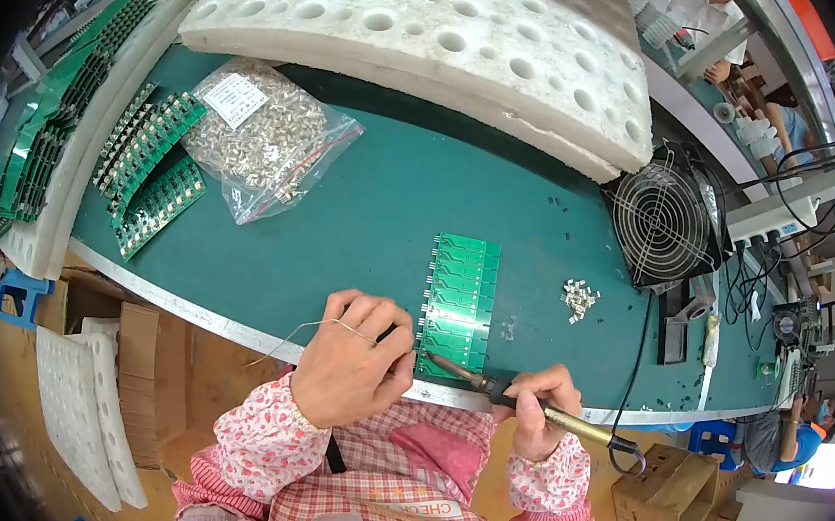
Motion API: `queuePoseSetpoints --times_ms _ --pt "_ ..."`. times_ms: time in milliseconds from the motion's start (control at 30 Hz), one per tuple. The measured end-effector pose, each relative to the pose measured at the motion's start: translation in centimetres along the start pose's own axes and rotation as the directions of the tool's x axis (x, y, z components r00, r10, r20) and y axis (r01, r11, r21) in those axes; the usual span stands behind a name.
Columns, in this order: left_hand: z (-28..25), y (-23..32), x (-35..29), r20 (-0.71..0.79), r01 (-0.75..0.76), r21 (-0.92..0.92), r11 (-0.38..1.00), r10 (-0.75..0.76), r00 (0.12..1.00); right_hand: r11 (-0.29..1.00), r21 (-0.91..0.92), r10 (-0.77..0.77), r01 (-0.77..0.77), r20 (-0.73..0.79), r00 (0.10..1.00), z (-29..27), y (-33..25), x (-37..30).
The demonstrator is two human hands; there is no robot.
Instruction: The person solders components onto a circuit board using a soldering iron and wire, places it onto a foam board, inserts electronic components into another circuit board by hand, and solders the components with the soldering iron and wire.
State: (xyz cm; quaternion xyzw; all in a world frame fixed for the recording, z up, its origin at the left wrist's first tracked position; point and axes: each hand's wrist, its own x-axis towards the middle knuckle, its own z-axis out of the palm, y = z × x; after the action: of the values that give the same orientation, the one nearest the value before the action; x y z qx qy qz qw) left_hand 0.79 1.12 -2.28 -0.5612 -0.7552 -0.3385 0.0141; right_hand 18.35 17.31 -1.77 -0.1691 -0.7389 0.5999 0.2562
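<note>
A green circuit board panel [462, 290] lies flat near the table's front edge, with a row of pins along its left side. My right hand [538, 405] is closed round the handle of a soldering iron [578, 425]. The iron's tip reaches the panel's lower left corner; whether it touches a joint is too small to tell. At the panel's left edge, my left hand [353, 355] is closed with a thin solder wire [292, 333] running through its fingers. The wire's free end trails to the left, and its working end is hidden by the fingers.
A small pile of metal connectors [580, 299] lies right of the panel. Behind are a bag of connectors [264, 130] and a long white foam block [417, 55]. Stacked boards [161, 160] stand left. A fan [661, 219] and a black cord [637, 367] are at right.
</note>
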Motion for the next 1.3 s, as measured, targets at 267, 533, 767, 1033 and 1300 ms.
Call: queuePoseSetpoints --times_ms 267,533,767,1033,1300 --pt "0.23 -0.01 -0.01 -0.001 0.005 -0.001 1.0 -0.005 1.0 0.999 0.01 0.034 -0.034 -0.03 0.999 0.26 -0.24 0.13" --pt "0.3 -0.01 -0.03 0.02 -0.012 0.011 1.0 0.012 1.0 0.999 0.005 0.032 -0.032 -0.002 0.999 0.17 -0.01 0.12" --pt "0.27 -0.06 -0.03 0.02 -0.015 0.016 1.0 0.015 1.0 0.999 -0.032 0.018 -0.017 0.026 0.999 0.06 -0.03 0.22" --pt "0.26 -0.04 -0.04 0.019 -0.024 0.02 1.0 0.024 1.0 1.0 -0.022 0.008 -0.008 0.025 1.0 0.03 0.16 0.17" --pt "-0.24 -0.03 -0.35 0.005 -0.024 -0.023 0.999 0.024 1.0 0.984 0.179 0.029 -0.012 -0.09 0.996 -0.21 0.47 -0.19"
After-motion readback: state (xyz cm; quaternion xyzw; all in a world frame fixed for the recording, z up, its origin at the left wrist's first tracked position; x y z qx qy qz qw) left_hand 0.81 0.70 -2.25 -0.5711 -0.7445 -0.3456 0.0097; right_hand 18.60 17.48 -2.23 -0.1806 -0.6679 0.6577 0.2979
